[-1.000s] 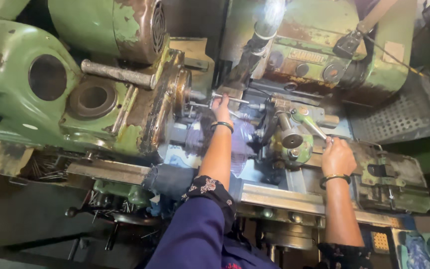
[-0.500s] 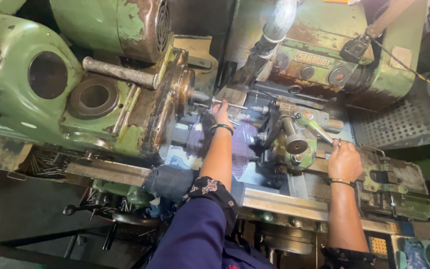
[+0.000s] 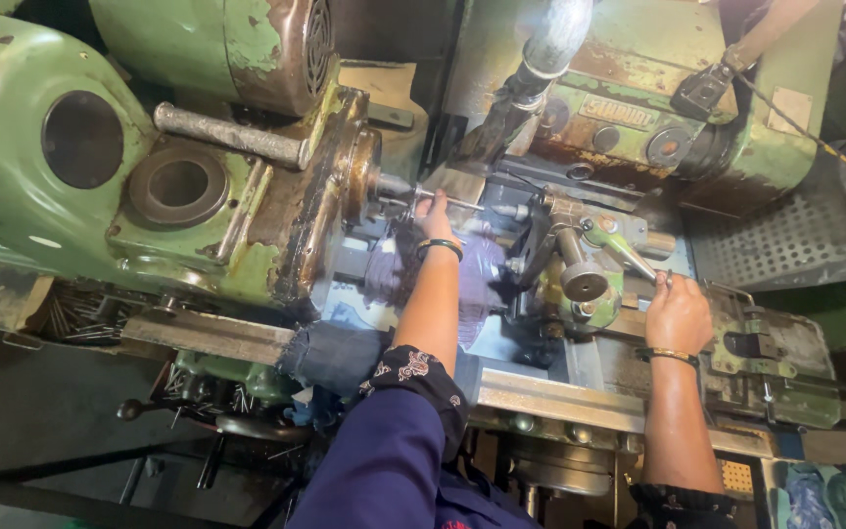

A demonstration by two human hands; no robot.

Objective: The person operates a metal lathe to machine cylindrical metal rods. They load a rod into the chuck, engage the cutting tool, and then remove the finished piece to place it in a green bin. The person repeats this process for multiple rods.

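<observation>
Left hand point(image 3: 435, 211) reaches in at the spindle nose point(image 3: 364, 181) of the green lathe point(image 3: 70, 196), fingers pinched on a thin metal rod point(image 3: 462, 203) that runs from the chuck toward the tailstock side. Right hand point(image 3: 678, 313) is closed round the slim lever handle point(image 3: 634, 257) on the tool post. Judging by this, the rod is seated but hand-held; cutting hasn't begun. Blue cloth point(image 3: 477, 279) lies just under the left wrist.

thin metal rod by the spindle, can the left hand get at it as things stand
Probably yes: the left hand is already at the thin metal rod, fingers on it, nothing between them. The right hand grips a lever off to the side.
</observation>
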